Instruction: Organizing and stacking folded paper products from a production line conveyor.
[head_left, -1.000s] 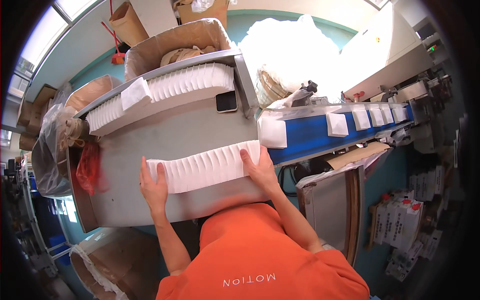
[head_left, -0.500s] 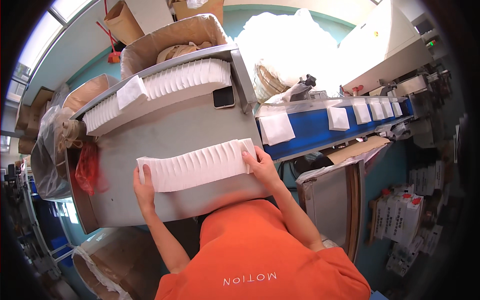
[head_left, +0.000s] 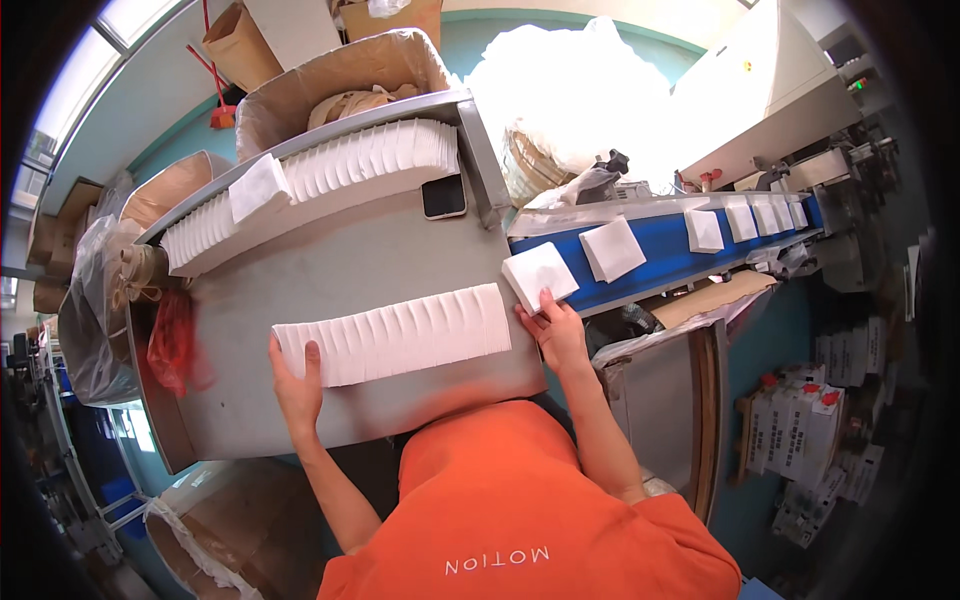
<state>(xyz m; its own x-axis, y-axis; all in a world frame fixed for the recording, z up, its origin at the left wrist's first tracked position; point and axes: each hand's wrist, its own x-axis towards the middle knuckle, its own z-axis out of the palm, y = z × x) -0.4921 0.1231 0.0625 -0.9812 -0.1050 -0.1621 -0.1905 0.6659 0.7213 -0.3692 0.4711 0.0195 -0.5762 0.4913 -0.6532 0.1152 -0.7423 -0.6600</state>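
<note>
Grey table (head_left: 300,290) spreads before us. Our left hand (head_left: 297,385) still braces the row of white packets (head_left: 395,335), fingers flat against its end; our right hand (head_left: 556,335) has left the other end, now fingertips touching a single packet (head_left: 540,275) at the blue conveyor (head_left: 660,250).

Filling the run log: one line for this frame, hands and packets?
left hand: braces left end of packet row | right hand: on white packet at conveyor belt end | table: second row behind

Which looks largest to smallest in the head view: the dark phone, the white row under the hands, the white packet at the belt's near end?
1. White row, clearly largest.
2. White packet.
3. Dark phone, slightly smaller; it lies farther away, so this is unsure.
</note>
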